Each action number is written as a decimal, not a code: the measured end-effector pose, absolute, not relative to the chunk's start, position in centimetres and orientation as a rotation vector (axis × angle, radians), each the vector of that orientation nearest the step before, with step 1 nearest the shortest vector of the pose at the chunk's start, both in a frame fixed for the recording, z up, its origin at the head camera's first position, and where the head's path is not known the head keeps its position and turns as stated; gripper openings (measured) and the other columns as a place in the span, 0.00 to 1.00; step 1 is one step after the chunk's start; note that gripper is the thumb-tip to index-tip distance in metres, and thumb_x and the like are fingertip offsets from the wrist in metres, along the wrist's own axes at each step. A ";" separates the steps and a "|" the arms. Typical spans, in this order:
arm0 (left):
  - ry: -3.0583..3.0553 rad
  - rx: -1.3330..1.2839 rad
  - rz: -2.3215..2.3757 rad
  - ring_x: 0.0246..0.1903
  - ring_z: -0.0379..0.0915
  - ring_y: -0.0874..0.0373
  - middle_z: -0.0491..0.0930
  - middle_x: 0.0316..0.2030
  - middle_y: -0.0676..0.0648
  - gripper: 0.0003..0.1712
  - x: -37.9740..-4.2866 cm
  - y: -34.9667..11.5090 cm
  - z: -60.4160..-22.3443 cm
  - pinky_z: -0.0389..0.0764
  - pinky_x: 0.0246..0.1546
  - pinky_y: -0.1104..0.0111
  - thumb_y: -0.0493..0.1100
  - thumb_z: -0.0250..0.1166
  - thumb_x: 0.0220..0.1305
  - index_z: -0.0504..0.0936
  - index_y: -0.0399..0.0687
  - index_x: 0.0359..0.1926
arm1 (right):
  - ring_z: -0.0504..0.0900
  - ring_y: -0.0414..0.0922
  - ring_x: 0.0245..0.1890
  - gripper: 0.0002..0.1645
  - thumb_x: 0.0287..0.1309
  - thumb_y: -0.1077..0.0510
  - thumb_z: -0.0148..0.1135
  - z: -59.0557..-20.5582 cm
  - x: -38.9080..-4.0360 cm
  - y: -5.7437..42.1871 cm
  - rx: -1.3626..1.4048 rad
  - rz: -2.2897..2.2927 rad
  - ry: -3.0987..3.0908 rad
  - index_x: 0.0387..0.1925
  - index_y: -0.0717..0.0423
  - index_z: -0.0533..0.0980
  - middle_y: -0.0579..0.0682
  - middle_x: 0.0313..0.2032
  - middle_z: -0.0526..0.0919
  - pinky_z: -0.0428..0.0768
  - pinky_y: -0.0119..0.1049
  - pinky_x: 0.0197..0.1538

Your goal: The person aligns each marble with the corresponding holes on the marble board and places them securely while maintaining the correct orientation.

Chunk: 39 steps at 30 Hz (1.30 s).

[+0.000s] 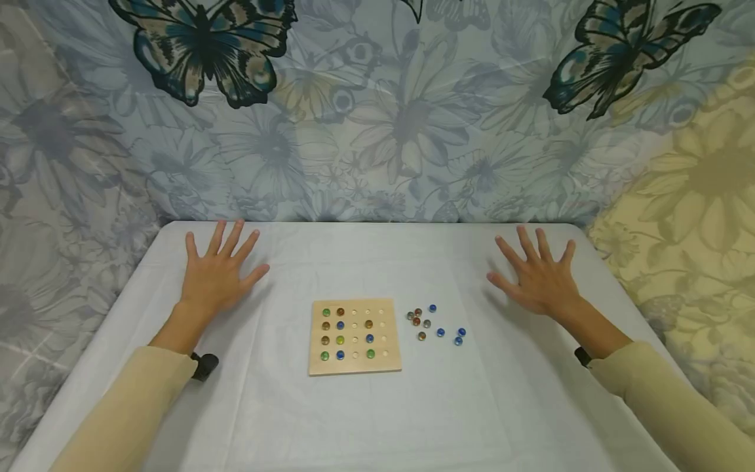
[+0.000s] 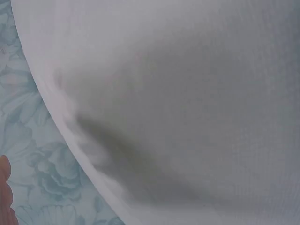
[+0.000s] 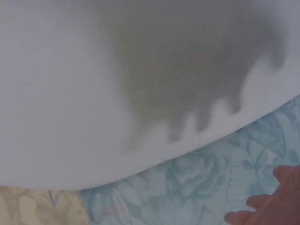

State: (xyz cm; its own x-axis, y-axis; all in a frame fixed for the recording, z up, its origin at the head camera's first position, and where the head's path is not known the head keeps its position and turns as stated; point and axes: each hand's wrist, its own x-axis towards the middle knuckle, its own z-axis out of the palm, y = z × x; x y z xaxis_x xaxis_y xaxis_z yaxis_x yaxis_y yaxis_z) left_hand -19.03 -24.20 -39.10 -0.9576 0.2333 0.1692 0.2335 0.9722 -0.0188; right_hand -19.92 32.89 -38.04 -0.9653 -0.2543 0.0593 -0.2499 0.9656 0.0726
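My left hand [image 1: 215, 278] hovers over the left side of the table, fingers straight and spread, holding nothing. Over the right side my right hand [image 1: 542, 282] is spread the same way, also holding nothing. Between them lies a light wooden board [image 1: 361, 332] with rows of round hollows. Green, brown, blue and yellow marbles fill its two left columns; the fourth column holds a brown, a blue marble [image 1: 369, 339] and a green one. Several loose marbles [image 1: 440, 332], blue, brown and greyish, lie right of the board, nearer my right hand. Only some fingers [image 3: 260, 202] show in the right wrist view.
A white cloth [image 1: 354, 419] covers the table. Behind its far edge hangs a floral cloth [image 1: 407, 151] with butterflies, which also runs down both sides. In the left wrist view, fingertips [image 2: 4, 192] show at the left edge, and a hand's shadow falls on the white cloth.
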 end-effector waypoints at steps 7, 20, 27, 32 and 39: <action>-2.907 -0.409 -0.004 0.77 0.35 0.42 0.46 0.78 0.43 0.43 -18.1 -23.1 -39.0 0.30 0.66 0.30 0.68 0.51 0.70 0.56 0.54 0.78 | 0.48 0.66 0.74 0.49 0.65 0.26 0.47 -37.8 -18.6 31.8 0.527 -0.080 -2.998 0.79 0.42 0.50 0.61 0.77 0.48 0.32 0.80 0.62; -2.895 -0.535 -0.041 0.76 0.40 0.42 0.49 0.78 0.44 0.43 -15.8 -21.0 -39.1 0.38 0.66 0.30 0.70 0.51 0.69 0.59 0.54 0.77 | 0.56 0.64 0.73 0.46 0.66 0.31 0.52 -37.9 -17.0 30.1 0.733 0.043 -2.939 0.78 0.42 0.53 0.57 0.76 0.55 0.45 0.76 0.65; -2.983 -0.655 -0.077 0.77 0.39 0.43 0.48 0.78 0.46 0.43 -14.3 -19.9 -39.7 0.39 0.67 0.32 0.71 0.49 0.70 0.58 0.56 0.78 | 0.63 0.61 0.69 0.42 0.66 0.39 0.61 -38.1 -16.5 29.6 0.890 0.344 -2.924 0.75 0.48 0.61 0.57 0.71 0.66 0.58 0.69 0.64; -3.015 -0.744 -0.146 0.76 0.41 0.43 0.51 0.77 0.47 0.43 -13.3 -19.0 -40.3 0.41 0.67 0.32 0.72 0.49 0.69 0.59 0.57 0.77 | 0.70 0.59 0.66 0.40 0.63 0.43 0.66 -38.5 -16.3 29.4 0.965 0.509 -2.922 0.72 0.50 0.65 0.54 0.67 0.72 0.66 0.65 0.62; -3.045 -0.823 -0.236 0.76 0.44 0.45 0.54 0.77 0.48 0.44 -12.5 -18.0 -40.9 0.41 0.68 0.34 0.72 0.51 0.68 0.61 0.56 0.76 | 0.78 0.51 0.60 0.39 0.56 0.52 0.74 -39.2 -16.0 28.9 0.972 0.675 -3.005 0.68 0.55 0.71 0.49 0.62 0.79 0.75 0.55 0.60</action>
State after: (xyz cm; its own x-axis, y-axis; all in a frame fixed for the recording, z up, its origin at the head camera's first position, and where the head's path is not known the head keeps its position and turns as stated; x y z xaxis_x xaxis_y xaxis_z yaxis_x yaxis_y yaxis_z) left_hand -12.50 -18.02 -40.91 -0.8645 0.5022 0.0181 0.4990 0.8536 0.1494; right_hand -16.02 28.92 -39.16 -0.8151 -0.5776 0.0438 -0.5408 0.7318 -0.4147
